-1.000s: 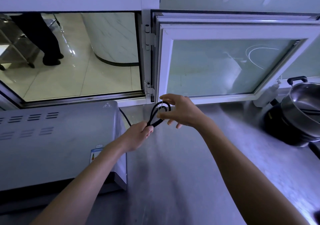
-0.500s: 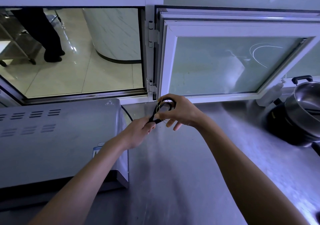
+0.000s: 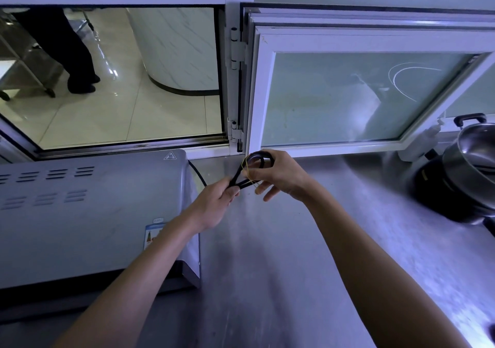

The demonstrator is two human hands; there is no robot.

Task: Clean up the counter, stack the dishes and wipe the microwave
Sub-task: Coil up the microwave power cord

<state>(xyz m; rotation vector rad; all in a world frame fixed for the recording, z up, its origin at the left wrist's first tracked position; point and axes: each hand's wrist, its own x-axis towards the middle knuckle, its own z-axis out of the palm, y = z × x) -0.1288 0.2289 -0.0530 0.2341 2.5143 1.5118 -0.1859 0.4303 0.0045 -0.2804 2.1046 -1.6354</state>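
Observation:
The grey microwave stands at the left on the steel counter. Its black power cord runs from behind the microwave and is folded into a looped bundle above the counter, just below the window frame. My left hand grips the lower end of the bundle. My right hand holds the upper loop, with a thin yellow rubber band stretched around the cord near its fingers.
An open white-framed window sash leans over the back of the counter. A steel pot with a black handle sits at the right on a dark base. Through the left opening a person's legs stand on a tiled floor.
The yellow rubber band now shows stretched around the cord bundle. Both hands stay on the cord at about the same spot.

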